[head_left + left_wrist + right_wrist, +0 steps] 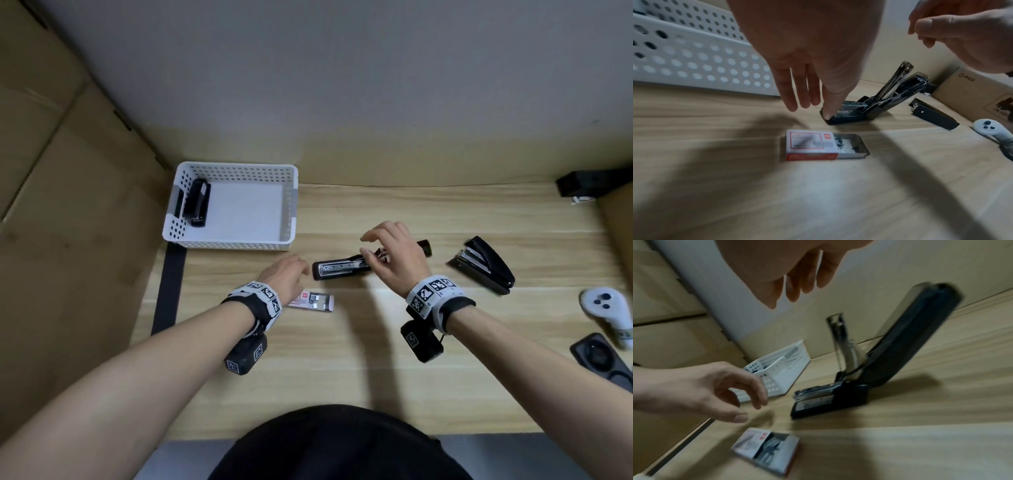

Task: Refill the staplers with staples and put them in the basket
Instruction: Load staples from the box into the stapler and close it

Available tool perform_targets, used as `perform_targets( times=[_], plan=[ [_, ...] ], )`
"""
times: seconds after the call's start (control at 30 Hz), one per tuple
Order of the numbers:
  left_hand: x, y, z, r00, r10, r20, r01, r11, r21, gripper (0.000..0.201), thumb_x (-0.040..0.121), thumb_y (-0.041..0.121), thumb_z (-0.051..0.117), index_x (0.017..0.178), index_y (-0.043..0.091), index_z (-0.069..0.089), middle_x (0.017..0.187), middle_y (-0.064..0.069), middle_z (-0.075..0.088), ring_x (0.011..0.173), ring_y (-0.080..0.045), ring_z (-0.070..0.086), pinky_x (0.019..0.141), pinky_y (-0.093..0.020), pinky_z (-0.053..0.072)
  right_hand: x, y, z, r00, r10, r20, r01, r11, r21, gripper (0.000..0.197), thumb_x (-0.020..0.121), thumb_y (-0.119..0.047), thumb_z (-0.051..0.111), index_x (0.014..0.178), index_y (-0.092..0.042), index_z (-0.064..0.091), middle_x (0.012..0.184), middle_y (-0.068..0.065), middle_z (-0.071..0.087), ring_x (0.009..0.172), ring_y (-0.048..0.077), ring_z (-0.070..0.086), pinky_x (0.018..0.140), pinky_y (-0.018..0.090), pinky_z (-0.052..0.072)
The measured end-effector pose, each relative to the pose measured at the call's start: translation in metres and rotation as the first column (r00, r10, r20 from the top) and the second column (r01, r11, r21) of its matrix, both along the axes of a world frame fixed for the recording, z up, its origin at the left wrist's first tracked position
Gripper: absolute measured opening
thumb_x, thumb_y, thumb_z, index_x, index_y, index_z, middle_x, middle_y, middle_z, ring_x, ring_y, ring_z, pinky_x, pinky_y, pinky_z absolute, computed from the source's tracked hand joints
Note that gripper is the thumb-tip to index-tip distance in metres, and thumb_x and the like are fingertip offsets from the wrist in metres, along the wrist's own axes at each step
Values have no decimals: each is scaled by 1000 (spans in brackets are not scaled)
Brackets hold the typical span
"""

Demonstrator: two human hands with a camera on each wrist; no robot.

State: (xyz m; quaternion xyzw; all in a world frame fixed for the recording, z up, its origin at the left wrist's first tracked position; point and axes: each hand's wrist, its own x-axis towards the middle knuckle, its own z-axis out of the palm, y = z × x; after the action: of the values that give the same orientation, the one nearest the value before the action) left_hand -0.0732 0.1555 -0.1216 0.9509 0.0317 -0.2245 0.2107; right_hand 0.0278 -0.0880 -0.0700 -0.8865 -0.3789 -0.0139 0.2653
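A black stapler (339,268) (855,113) (828,400) lies mid-table with its lid and metal magazine arm swung up. My right hand (387,250) (793,288) hovers over it with relaxed fingers, holding nothing. My left hand (291,274) (803,91) is open by the stapler's front end; whether it touches is unclear. Below it lies the half-open staple box (317,302) (813,146) (768,449). The white perforated basket (239,168) (694,65) at the back left holds one black stapler (198,202). Another black stapler (483,269) (933,116) lies to the right.
A white controller (603,308) (990,129) and a dark device (596,353) sit at the right edge. A black object (582,183) is at the back right. Cardboard walls (68,171) close the left side, and a cardboard box (972,97) stands on the right.
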Motion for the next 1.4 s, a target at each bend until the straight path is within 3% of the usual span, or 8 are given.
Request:
perform_targets(
  times=[0.13, 0.23, 0.37, 0.5, 0.77, 1.0, 1.2, 1.4],
  plan=[
    [-27, 9, -2, 999, -25, -37, 26, 1000, 10, 29, 84, 17, 65, 112, 19, 62, 116, 0, 54, 111, -21, 52, 86, -36, 47, -27, 35, -15, 985, 142, -97, -144, 989, -19, 9, 93, -30, 60, 94, -22, 63, 88, -7, 57, 82, 14, 53, 59, 29, 43],
    [-44, 12, -7, 996, -65, -59, 66, 998, 15, 32, 84, 14, 62, 116, 19, 62, 120, -1, 51, 114, -22, 49, 89, -36, 46, -46, 52, -36, 957, 181, -226, -228, 953, -202, 8, 90, -30, 58, 91, -25, 64, 88, -7, 61, 82, 18, 59, 61, 31, 48],
    [-55, 15, -12, 996, -56, -73, 58, 998, 13, 32, 84, 13, 63, 115, 20, 62, 120, 3, 47, 114, -20, 45, 89, -37, 46, -58, 62, -64, 923, 38, -382, -249, 816, -521, 16, 88, -37, 54, 96, -27, 63, 102, -1, 59, 92, 26, 62, 64, 31, 44],
    [-58, 12, -13, 995, -68, -76, 70, 997, 23, 30, 85, 15, 63, 115, 18, 63, 122, 3, 45, 115, -20, 43, 90, -40, 46, -61, 62, -78, 932, -72, -355, -173, 772, -611, 16, 89, -32, 55, 101, -23, 60, 108, 2, 58, 97, 29, 61, 67, 31, 39],
    [-54, 13, -10, 991, -92, -96, 95, 995, 27, 30, 86, 14, 60, 115, 18, 62, 122, 3, 44, 114, -20, 43, 88, -39, 47, -58, 66, -77, 939, -78, -335, -167, 749, -641, 19, 89, -37, 59, 103, -25, 62, 108, 1, 64, 98, 28, 62, 69, 30, 39],
    [-53, 9, -7, 990, -80, -117, 83, 996, 27, 31, 85, 11, 57, 114, 19, 62, 120, 2, 46, 115, -20, 42, 87, -34, 44, -56, 69, -73, 902, -135, -409, -193, 723, -664, 18, 85, -35, 58, 99, -27, 65, 101, 2, 67, 95, 28, 63, 76, 33, 50],
    [-55, 7, -8, 988, -97, -122, 103, 994, 43, 33, 85, 9, 58, 115, 21, 59, 120, 4, 46, 117, -17, 40, 82, -25, 35, -59, 62, -75, 891, -134, -434, -195, 751, -631, 15, 80, -33, 56, 91, -25, 64, 95, 3, 68, 89, 29, 64, 69, 29, 45],
    [-59, -8, -13, 995, -75, -69, 83, 988, 129, 29, 88, 18, 57, 116, 16, 53, 121, 0, 48, 116, -21, 42, 84, -29, 40, -61, 43, -73, 828, -187, -529, -135, 849, -511, 7, 76, -33, 60, 81, -28, 60, 87, -5, 68, 84, 22, 63, 69, 28, 49]
  ],
)
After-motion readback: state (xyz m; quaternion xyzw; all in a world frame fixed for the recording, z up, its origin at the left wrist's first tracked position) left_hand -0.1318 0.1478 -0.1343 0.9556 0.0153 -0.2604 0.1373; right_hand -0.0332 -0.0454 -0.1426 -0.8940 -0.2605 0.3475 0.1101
